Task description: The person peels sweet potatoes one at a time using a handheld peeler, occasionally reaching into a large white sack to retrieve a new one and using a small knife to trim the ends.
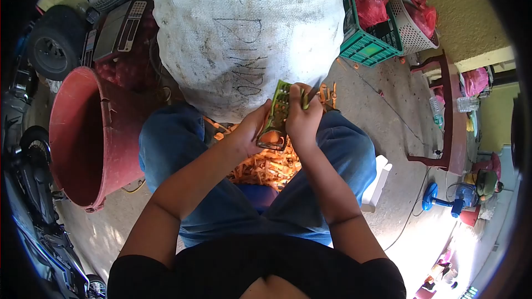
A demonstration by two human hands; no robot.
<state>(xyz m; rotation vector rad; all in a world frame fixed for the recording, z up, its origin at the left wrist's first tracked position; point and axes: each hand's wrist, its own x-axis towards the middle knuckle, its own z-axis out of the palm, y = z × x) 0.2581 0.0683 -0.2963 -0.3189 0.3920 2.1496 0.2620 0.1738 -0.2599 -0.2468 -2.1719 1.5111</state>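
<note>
Between my knees, over a heap of orange peelings or strips, I hold a green, slotted tool like a grater. My left hand wraps round its left side near the lower frame. The fingers of my right hand are closed round a knife with a dark blade and yellow-green handle, against the tool's right side. An orange piece shows within the tool's lower frame; what it is cannot be made out. Just beyond both hands stands a large white woven sack with dark writing.
A big red tub stands on the left, near a wheel and a scale. At the right are a green crate, a white basket, a reddish wooden frame and a blue fan. A cable crosses the floor.
</note>
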